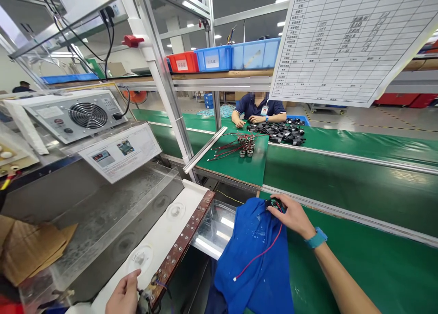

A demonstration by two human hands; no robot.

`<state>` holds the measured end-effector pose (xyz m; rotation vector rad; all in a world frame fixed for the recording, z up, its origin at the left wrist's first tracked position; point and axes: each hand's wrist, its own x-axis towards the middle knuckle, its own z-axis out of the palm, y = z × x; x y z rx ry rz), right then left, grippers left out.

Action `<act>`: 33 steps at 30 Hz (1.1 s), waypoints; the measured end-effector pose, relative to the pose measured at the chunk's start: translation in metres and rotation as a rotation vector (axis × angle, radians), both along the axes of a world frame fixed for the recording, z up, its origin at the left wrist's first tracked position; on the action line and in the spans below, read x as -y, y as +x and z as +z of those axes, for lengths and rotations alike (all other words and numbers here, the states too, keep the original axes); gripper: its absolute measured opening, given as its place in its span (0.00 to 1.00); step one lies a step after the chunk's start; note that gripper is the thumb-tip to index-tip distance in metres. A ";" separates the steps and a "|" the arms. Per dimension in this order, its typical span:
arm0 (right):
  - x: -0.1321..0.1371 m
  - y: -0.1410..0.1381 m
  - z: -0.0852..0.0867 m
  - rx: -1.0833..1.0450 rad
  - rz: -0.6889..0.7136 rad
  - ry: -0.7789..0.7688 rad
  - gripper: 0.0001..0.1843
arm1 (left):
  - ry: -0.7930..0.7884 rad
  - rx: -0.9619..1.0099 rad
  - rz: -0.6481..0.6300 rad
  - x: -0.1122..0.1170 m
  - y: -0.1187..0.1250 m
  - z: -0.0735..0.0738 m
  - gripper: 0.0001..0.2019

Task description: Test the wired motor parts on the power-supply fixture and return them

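My right hand (pixel 290 216), wearing a blue wristband, closes its thumb and fingers round a small dark round motor (pixel 274 204) with a green face. From it a red wire (pixel 262 254) trails down to a white connector (pixel 234 279). Under the motor spreads a blue cloth (pixel 253 241), marked with whitish specks. My left hand (pixel 123 295) is curled at the lower left, beside a brown strip (pixel 183 236) studded with screws. Its thumb and forefinger are close together; what they hold, if anything, is hidden. Dark leads (pixel 147 298) lie right by those fingers.
Wired motors (pixel 247 144) stand grouped on a green board (pixel 239 168) ahead. Beyond, a person (pixel 262 107) sits by a pile of black parts (pixel 280 132). A grey power unit (pixel 78 113) and clear cover (pixel 102 222) occupy the left; a paper form (pixel 342 44) hangs upper right.
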<state>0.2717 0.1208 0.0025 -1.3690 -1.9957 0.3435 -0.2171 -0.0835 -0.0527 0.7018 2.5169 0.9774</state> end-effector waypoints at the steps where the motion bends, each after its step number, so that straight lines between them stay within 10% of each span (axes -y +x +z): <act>1: 0.001 -0.001 0.001 -0.019 -0.009 0.018 0.19 | 0.002 -0.002 -0.001 0.000 0.000 0.000 0.23; 21: 0.014 -0.013 0.011 0.362 0.266 -0.005 0.19 | -0.002 -0.022 -0.001 -0.002 -0.001 0.001 0.22; 33: 0.008 -0.006 0.010 0.152 0.224 -0.117 0.15 | -0.019 -0.008 0.006 -0.002 0.001 0.001 0.22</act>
